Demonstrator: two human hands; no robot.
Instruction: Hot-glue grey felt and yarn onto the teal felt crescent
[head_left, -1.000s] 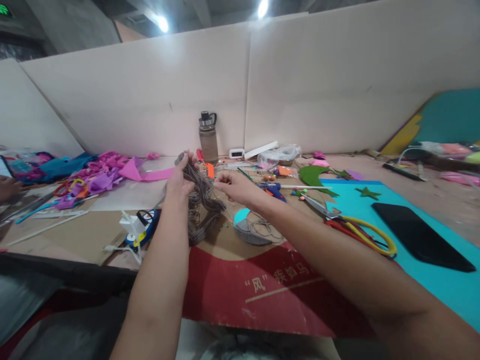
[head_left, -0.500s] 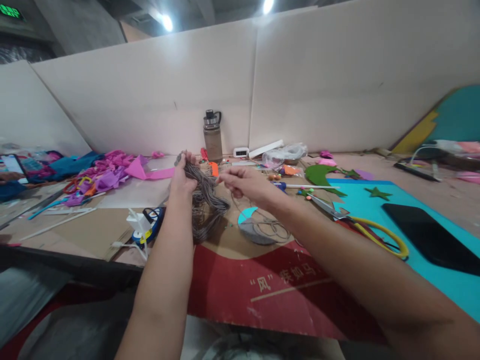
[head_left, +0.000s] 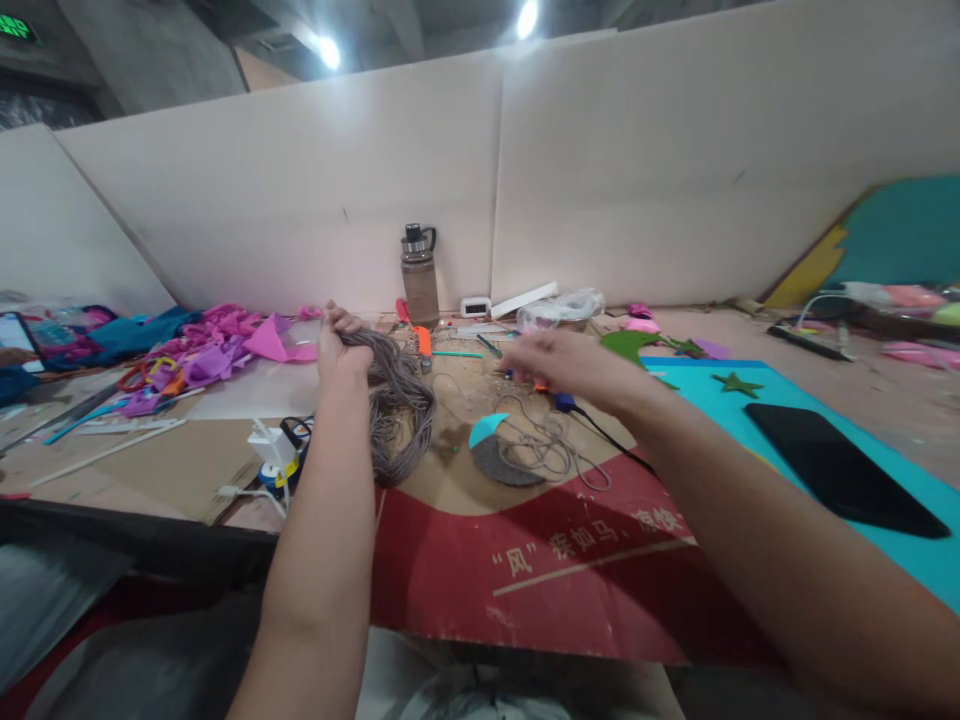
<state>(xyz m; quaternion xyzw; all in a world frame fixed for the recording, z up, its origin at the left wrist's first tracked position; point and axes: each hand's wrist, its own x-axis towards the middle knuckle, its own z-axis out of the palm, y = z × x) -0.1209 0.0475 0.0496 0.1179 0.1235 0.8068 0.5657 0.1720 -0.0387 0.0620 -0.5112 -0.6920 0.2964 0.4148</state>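
Left hand on grey yarn, right hand blurred beside the disc

Landmark: the grey-and-turquoise disc [head_left: 499, 465], flat on the cardboard [head_left: 420, 590]. Grey yarn [head_left: 405, 410] is left of the disc; top end in the left hand [head_left: 345, 345], fingers curled round it, rest hanging in thick loops, lower end close to the board. Right hand [head_left: 574, 370] is up and to the right of the disc, palm down; fingers smeared by motion, so can't tell if they're spread or pinching anything. Loose strand [head_left: 551, 450] sits in loops over the disc's right part and beside it.

Blue tool [head_left: 565, 402] with black cord: right of the disc, partly under the right hand. Orange cutter [head_left: 424, 345]: beyond the disc, slightly left. Bottle [head_left: 418, 285]: upright, farther beyond it, by the wall panel [head_left: 637, 180]. White plug [head_left: 274, 443]: well left of the disc. Black phone [head_left: 844, 470] and green star [head_left: 737, 385]: well right, both on the blue sheet [head_left: 694, 378].
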